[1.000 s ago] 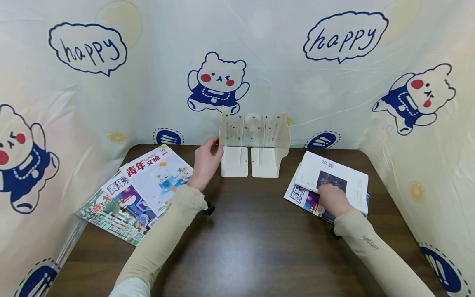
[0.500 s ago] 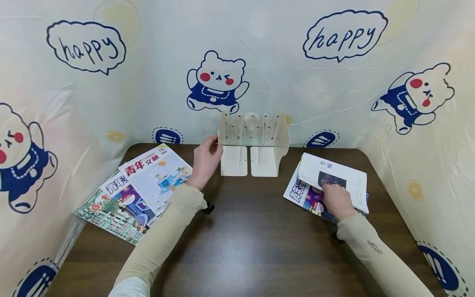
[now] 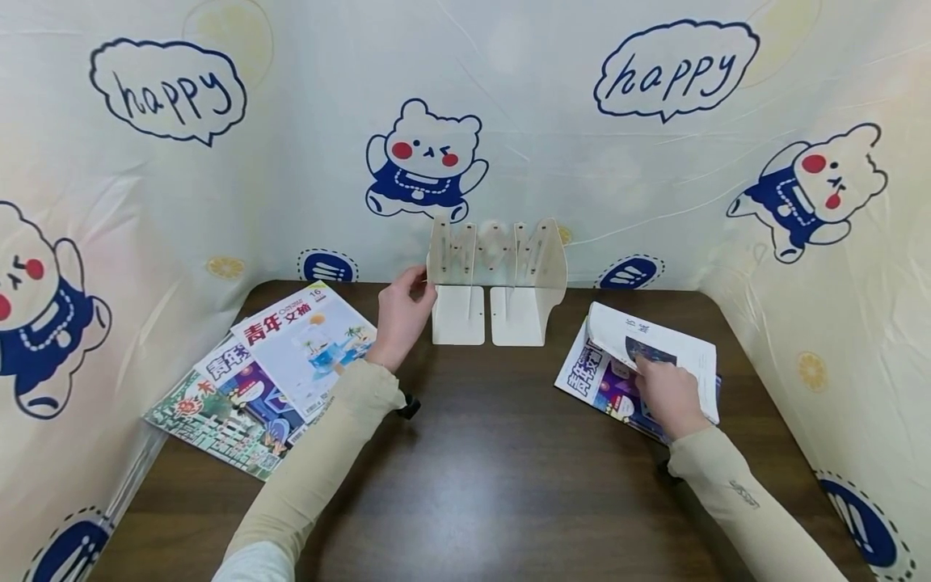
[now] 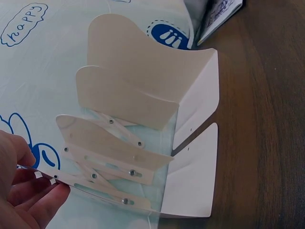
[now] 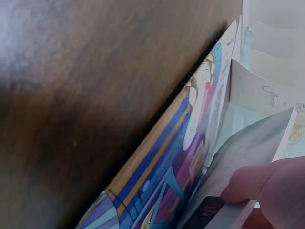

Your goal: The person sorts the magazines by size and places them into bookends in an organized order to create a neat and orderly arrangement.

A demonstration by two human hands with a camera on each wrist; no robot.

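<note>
dark wooden table, cartoon bear backdrop, even light

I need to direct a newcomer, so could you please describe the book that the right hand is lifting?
On the dark wooden table, look right of the cream book stand. A white book lies atop a colourful magazine, gripped by the right hand. It alone has a plain white cover with one small dark picture, its left edge raised.

bare table lies open between magazines, book and, seemingly wall-tight, rack.
</note>
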